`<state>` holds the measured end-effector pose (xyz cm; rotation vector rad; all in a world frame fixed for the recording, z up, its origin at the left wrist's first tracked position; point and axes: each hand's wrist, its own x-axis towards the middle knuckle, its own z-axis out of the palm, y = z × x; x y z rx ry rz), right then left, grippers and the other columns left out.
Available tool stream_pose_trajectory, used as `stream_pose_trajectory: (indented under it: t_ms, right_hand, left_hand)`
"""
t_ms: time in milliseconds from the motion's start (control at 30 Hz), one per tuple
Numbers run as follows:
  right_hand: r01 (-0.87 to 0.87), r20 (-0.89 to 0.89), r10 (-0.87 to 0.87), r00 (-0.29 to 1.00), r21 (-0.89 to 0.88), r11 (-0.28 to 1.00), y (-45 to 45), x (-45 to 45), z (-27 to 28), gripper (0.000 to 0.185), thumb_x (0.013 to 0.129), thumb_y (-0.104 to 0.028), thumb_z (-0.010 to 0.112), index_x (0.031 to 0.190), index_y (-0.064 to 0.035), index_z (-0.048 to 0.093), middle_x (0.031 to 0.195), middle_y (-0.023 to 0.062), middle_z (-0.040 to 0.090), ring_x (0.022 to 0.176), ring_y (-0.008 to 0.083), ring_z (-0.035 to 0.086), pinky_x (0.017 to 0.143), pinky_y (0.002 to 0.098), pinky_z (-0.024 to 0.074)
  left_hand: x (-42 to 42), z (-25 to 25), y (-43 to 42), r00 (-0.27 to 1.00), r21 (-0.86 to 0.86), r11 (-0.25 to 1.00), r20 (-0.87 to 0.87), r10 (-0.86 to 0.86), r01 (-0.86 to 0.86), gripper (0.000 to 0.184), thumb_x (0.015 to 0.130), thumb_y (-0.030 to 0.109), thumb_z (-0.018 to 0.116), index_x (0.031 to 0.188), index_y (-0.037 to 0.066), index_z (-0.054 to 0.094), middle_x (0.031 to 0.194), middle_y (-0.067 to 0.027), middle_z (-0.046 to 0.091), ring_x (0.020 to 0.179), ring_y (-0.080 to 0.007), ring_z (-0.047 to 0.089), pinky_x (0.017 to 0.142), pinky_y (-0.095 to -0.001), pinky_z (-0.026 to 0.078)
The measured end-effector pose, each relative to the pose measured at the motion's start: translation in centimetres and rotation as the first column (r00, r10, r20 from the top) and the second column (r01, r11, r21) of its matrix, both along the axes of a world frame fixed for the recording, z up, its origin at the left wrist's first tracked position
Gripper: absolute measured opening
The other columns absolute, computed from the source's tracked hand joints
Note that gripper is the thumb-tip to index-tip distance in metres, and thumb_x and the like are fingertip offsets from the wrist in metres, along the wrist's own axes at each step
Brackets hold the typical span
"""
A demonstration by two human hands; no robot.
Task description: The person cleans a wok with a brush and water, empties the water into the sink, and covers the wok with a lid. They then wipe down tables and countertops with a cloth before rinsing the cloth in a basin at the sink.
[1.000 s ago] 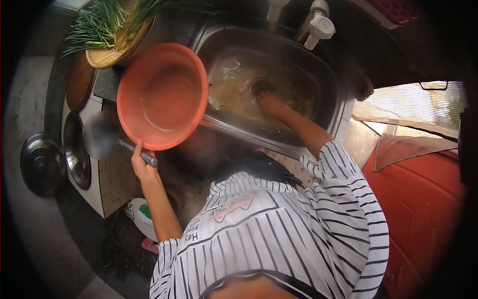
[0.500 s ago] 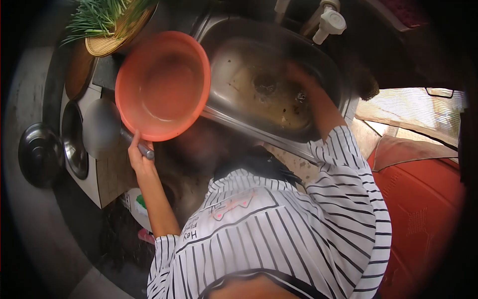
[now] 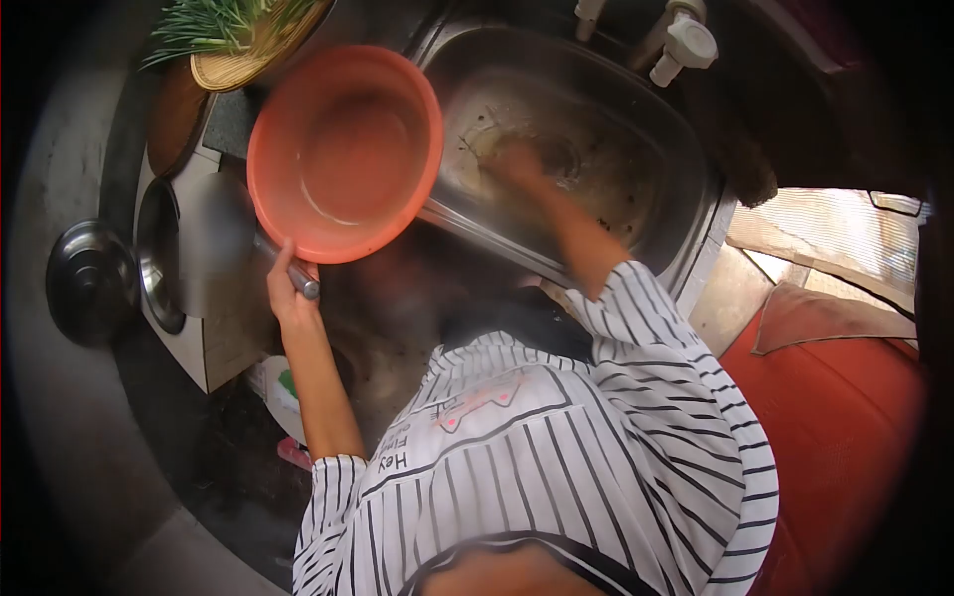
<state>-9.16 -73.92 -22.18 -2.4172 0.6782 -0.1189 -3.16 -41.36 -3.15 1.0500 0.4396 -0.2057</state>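
Note:
My left hand (image 3: pixel 290 283) is closed at the lower rim of an orange plastic basin (image 3: pixel 343 164), which is tilted with its inside towards me. The same hand also grips the grey handle (image 3: pixel 309 289) of a tool whose wide far end (image 3: pixel 214 248) is blurred. My right hand (image 3: pixel 517 164) reaches down into the metal sink (image 3: pixel 666 129), close to the drain (image 3: pixel 558 154). Its fingers are smeared by motion. Dark bits and a little murky water lie on the sink bottom around it.
A white tap (image 3: pixel 688 45) stands behind the sink. Green onions (image 3: pixel 204 30) rest on a woven tray (image 3: pixel 229 70) at the upper left. Metal lids (image 3: pixel 91 283) are at the left, and a red surface (image 3: pixel 835 427) lies at the right.
My right hand has swept from the right side of the sink to the left, past the drain. The left hand keeps hold of the basin and handle; the whole view has shifted slightly.

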Motion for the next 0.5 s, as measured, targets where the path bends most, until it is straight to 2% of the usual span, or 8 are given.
stream_pose_trajectory:
  t_ms: [67, 133, 167, 233, 267, 333, 400, 500]
  right_hand:
    - [0.042, -0.007, -0.041, 0.999, 0.058, 0.997, 2.0, 0.5, 0.9, 0.043, 0.071, -0.028, 0.056, 0.099, 0.0043, 0.051, 0.110, 0.0216, 0.047, 0.092, 0.0350, 0.051, 0.076, 0.0400, 0.0435]
    - [-0.130, 0.152, 0.140, 0.978, -0.072, 0.989, 3.2, 1.0, -2.2, 0.035, 0.071, -0.024, 0.054, 0.093, 0.0042, 0.052, 0.099, 0.0231, 0.051, 0.089, 0.0361, 0.052, 0.075, 0.0408, 0.0436]
    - [-0.124, 0.152, 0.134, 0.979, -0.074, 0.990, 3.3, 0.8, -2.3, 0.035, 0.071, -0.024, 0.054, 0.093, 0.0042, 0.052, 0.099, 0.0231, 0.051, 0.089, 0.0361, 0.052, 0.075, 0.0408, 0.0436]
    - [-0.300, -0.067, 0.295, 0.953, -0.074, 0.951, 2.9, 0.5, -2.6, 0.026, 0.070, -0.020, 0.054, 0.084, 0.0013, 0.054, 0.086, 0.0225, 0.054, 0.089, 0.0334, 0.052, 0.076, 0.0388, 0.0425]
    - [-0.300, -0.070, 0.295, 0.953, -0.077, 0.951, 2.2, 0.0, -2.2, 0.026, 0.070, -0.020, 0.054, 0.084, 0.0013, 0.054, 0.086, 0.0225, 0.054, 0.089, 0.0334, 0.052, 0.076, 0.0388, 0.0425]
    - [-0.397, 0.098, 0.387, 0.917, 0.126, 0.909, -0.7, -1.7, -1.0, 0.021, 0.074, -0.016, 0.050, 0.083, 0.0014, 0.054, 0.088, 0.0210, 0.055, 0.085, 0.0333, 0.053, 0.075, 0.0391, 0.0426]
    - [-0.279, 0.050, 0.274, 0.960, 0.195, 0.940, -4.4, -2.9, -2.7, 0.021, 0.077, -0.017, 0.048, 0.087, -0.0006, 0.055, 0.095, 0.0198, 0.054, 0.086, 0.0334, 0.053, 0.077, 0.0404, 0.0416]
    - [-0.151, 0.064, 0.148, 0.987, 0.039, 0.988, -7.8, -4.0, -4.1, 0.024, 0.078, -0.021, 0.049, 0.093, -0.0038, 0.056, 0.098, 0.0201, 0.054, 0.087, 0.0340, 0.053, 0.078, 0.0407, 0.0412]
  left_hand:
    - [0.0, 0.1, -0.2, 1.000, 0.015, 1.000, -0.007, -0.006, 0.006, 0.023, 0.072, -0.003, 0.057, 0.094, -0.003, 0.050, 0.091, -0.0121, 0.056, 0.082, -0.0201, 0.058, 0.070, -0.0298, 0.051]
    - [-0.2, 0.5, -0.5, 0.999, 0.018, 1.000, -0.031, 0.026, -0.025, 0.022, 0.072, -0.003, 0.058, 0.093, -0.003, 0.050, 0.091, -0.0121, 0.057, 0.081, -0.0199, 0.058, 0.070, -0.0296, 0.051]
    - [-0.2, 0.5, -0.4, 0.999, 0.017, 1.000, -0.031, 0.020, -0.019, 0.022, 0.072, -0.003, 0.058, 0.093, -0.003, 0.050, 0.091, -0.0121, 0.057, 0.081, -0.0199, 0.058, 0.070, -0.0296, 0.051]
    - [0.1, 0.3, -0.1, 0.999, -0.018, 1.000, -0.039, 0.004, -0.005, 0.023, 0.072, -0.002, 0.058, 0.094, -0.003, 0.050, 0.090, -0.0121, 0.057, 0.081, -0.0197, 0.058, 0.070, -0.0296, 0.051]
    - [0.3, 0.1, 0.1, 0.999, -0.022, 1.000, -0.041, 0.005, -0.006, 0.023, 0.072, -0.002, 0.058, 0.094, -0.003, 0.050, 0.090, -0.0121, 0.057, 0.081, -0.0197, 0.058, 0.070, -0.0296, 0.051]
    - [0.6, -0.4, 0.6, 1.000, -0.028, 1.000, -0.028, -0.005, 0.004, 0.023, 0.072, -0.003, 0.057, 0.094, -0.003, 0.050, 0.091, -0.0121, 0.056, 0.082, -0.0197, 0.057, 0.071, -0.0300, 0.051]
    - [0.3, -0.1, 0.3, 0.999, -0.031, 0.999, -0.032, 0.006, -0.007, 0.023, 0.073, -0.003, 0.057, 0.095, -0.003, 0.050, 0.092, -0.0121, 0.056, 0.083, -0.0198, 0.057, 0.071, -0.0301, 0.051]
    - [0.2, 0.0, 0.3, 1.000, -0.036, 0.999, -0.020, -0.002, 0.002, 0.024, 0.073, -0.003, 0.056, 0.096, -0.003, 0.049, 0.092, -0.0122, 0.056, 0.084, -0.0200, 0.057, 0.072, -0.0303, 0.051]
